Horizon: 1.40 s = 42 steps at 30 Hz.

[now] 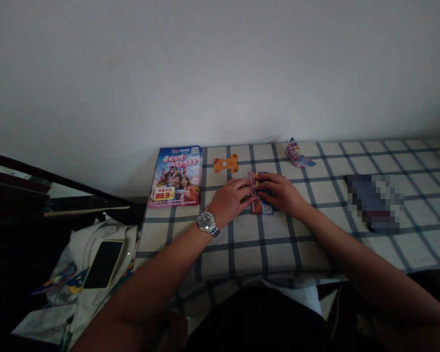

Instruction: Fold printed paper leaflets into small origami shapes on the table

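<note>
A small folded flyer [255, 208] lies on the checked cloth in front of me. Its left strip is reddish, its right part blue with a QR code. My left hand [231, 199] grips the flyer's left edge, thumb and fingers bent onto it; a metal watch [207, 223] is on that wrist. From the other side, my right hand [281, 194] has its bent fingers on the flyer, covering much of its middle. Left of my hands sits a stack of printed flyers [178, 178]. Just beyond my left hand lies a brown teddy bear cutout [226, 164].
A crumpled, printed paper [297, 154] stands near the wall at the back right. Further right is a dark, pixelated flat object [374, 205]. A phone [103, 264] rests on white bags or papers left of the table. The plain wall [234, 73] borders the table's back edge.
</note>
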Tool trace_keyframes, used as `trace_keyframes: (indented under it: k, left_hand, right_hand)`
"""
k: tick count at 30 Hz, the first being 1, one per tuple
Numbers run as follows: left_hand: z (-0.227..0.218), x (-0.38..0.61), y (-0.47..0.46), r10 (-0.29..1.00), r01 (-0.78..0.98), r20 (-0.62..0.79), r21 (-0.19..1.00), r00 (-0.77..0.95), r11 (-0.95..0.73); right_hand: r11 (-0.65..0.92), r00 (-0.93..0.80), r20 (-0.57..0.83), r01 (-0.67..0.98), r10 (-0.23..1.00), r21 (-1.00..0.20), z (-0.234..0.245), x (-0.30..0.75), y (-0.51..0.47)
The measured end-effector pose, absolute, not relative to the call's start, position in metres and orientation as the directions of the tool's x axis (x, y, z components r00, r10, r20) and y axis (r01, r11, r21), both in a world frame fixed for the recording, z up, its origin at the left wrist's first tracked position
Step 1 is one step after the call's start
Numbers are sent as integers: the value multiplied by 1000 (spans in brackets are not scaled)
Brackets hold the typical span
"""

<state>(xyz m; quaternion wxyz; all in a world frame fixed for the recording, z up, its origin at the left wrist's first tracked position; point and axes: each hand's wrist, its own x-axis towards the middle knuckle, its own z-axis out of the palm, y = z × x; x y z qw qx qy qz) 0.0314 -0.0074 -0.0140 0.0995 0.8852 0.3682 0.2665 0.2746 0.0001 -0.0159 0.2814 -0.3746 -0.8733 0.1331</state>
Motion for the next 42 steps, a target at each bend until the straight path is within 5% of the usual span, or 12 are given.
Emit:
trace_keyframes:
  k: [13, 42]
  left_hand:
    - [-13, 33, -10, 703, 629, 376, 317, 604, -710]
    - [-11, 34, -10, 692, 634, 359, 282, 626, -720]
  right_hand:
    - [626, -485, 396, 587, 780, -514, -11, 271, 2]
    - [551, -415, 377, 729, 828, -406, -5, 263, 11]
